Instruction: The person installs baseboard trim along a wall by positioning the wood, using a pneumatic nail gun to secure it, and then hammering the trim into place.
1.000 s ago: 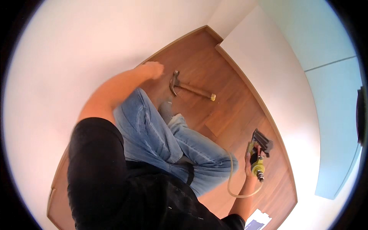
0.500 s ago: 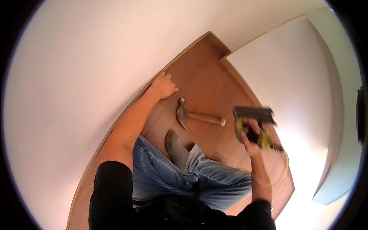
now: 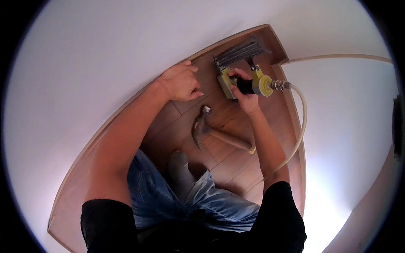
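My right hand [image 3: 248, 102] is wrapped round the black grip of a yellow-and-black pneumatic nail gun [image 3: 265, 84]. The gun is over the floor near the far corner, its dark magazine toward the left wall and its nose close to the wooden baseboard [image 3: 236, 36]. Along that same baseboard my left hand [image 3: 180, 82] presses with its fingertips, thumb apart, holding nothing. A claw hammer [image 3: 230, 138] with a wooden handle lies on the floor between my forearms. Where the gun's nose meets the trim is hard to make out.
A pale air hose [image 3: 303, 120] loops from the gun down past my right forearm. White walls close in on the left and right, edged by wooden trim [image 3: 291, 105]. My socked foot [image 3: 181, 170] rests on the brown plank floor [image 3: 162, 130] below the hammer.
My right hand has carried the nail gun from the right side up and left toward the far corner. My left hand stays at the baseboard, and the view has shifted.
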`<action>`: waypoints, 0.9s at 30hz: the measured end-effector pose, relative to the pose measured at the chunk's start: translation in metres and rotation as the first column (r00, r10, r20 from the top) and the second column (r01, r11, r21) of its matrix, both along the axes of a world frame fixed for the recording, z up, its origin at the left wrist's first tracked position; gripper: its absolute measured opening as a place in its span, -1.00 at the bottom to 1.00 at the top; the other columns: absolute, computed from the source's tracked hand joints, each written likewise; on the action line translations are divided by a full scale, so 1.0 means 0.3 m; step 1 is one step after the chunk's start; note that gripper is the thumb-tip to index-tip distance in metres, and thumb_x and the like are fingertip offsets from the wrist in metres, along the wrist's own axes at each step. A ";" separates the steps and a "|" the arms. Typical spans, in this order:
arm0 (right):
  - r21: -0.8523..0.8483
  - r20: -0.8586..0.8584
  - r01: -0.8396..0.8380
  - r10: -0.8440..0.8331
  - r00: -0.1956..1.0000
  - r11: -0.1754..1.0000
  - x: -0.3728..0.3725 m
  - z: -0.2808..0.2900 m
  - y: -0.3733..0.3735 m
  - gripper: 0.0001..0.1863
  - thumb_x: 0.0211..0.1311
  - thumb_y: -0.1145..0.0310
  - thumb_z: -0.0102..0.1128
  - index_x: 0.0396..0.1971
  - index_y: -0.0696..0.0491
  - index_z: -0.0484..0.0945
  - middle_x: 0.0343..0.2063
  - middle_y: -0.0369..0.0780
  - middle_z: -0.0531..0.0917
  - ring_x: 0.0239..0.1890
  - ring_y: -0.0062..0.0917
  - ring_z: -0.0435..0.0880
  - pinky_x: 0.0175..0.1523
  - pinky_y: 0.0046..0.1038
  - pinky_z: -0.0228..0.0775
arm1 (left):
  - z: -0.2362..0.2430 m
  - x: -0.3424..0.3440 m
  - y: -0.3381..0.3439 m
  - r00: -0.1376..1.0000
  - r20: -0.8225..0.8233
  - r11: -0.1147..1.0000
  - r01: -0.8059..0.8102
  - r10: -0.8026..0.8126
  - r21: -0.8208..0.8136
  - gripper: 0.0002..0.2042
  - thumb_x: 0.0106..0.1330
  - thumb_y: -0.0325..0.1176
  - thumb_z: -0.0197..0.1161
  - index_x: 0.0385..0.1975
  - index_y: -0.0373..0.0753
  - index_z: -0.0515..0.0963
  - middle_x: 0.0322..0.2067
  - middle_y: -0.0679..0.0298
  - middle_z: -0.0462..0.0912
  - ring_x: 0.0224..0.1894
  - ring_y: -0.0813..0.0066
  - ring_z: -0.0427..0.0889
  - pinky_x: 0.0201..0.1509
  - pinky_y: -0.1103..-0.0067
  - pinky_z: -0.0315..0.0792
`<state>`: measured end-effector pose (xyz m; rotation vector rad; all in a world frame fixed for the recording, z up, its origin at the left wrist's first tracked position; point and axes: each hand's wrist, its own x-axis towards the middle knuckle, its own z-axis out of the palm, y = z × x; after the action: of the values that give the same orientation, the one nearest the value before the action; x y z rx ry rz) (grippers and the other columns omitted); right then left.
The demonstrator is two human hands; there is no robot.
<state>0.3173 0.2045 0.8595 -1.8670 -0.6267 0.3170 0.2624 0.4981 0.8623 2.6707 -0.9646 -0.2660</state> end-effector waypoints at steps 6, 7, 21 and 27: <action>0.038 0.113 0.015 -0.019 0.993 0.999 0.026 -0.022 0.029 -0.45 0.13 0.63 0.28 0.19 0.12 0.49 0.01 -0.23 0.65 0.12 -0.43 0.58 0.33 -0.37 0.34 | 0.001 -0.006 -0.010 0.996 0.073 0.999 -0.042 0.041 0.018 -0.59 0.39 0.06 0.15 -0.56 -0.06 0.71 -0.54 0.30 0.70 -0.11 0.28 0.57 0.18 0.34 0.32; 0.040 0.109 0.016 -0.020 0.994 0.999 0.025 -0.023 0.036 -0.45 0.13 0.63 0.28 0.19 0.12 0.49 0.01 -0.23 0.65 0.12 -0.43 0.58 0.33 -0.37 0.34 | 0.006 -0.010 -0.016 0.997 0.069 0.999 -0.042 0.040 0.020 -0.59 0.39 0.06 0.15 -0.56 -0.06 0.71 -0.54 0.30 0.70 -0.11 0.28 0.57 0.18 0.34 0.32; 0.116 0.006 0.050 -0.051 0.999 0.992 0.011 -0.001 0.066 -0.47 0.18 0.68 0.25 0.19 0.16 0.47 0.08 -0.20 0.63 0.21 -0.45 0.51 0.43 -0.36 0.22 | 0.002 -0.009 -0.026 0.993 0.118 0.994 -0.034 0.021 0.108 -0.55 0.41 0.12 0.10 -0.52 -0.04 0.76 -0.51 0.34 0.72 -0.07 0.40 0.59 0.19 0.42 0.30; 0.109 0.073 -0.012 0.004 0.997 0.994 0.053 -0.031 0.001 -0.42 0.18 0.64 0.28 0.25 0.17 0.44 0.07 -0.18 0.63 0.19 -0.46 0.53 0.41 -0.37 0.25 | 0.008 -0.021 -0.027 0.998 0.057 0.996 -0.046 0.042 0.073 -0.55 0.42 0.08 0.11 -0.55 -0.09 0.71 -0.52 0.29 0.70 -0.05 0.31 0.57 0.21 0.34 0.32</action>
<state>0.3332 0.2049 0.8503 -1.7777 -0.6876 0.2166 0.2559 0.4901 0.8646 2.7769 -0.9285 -0.2244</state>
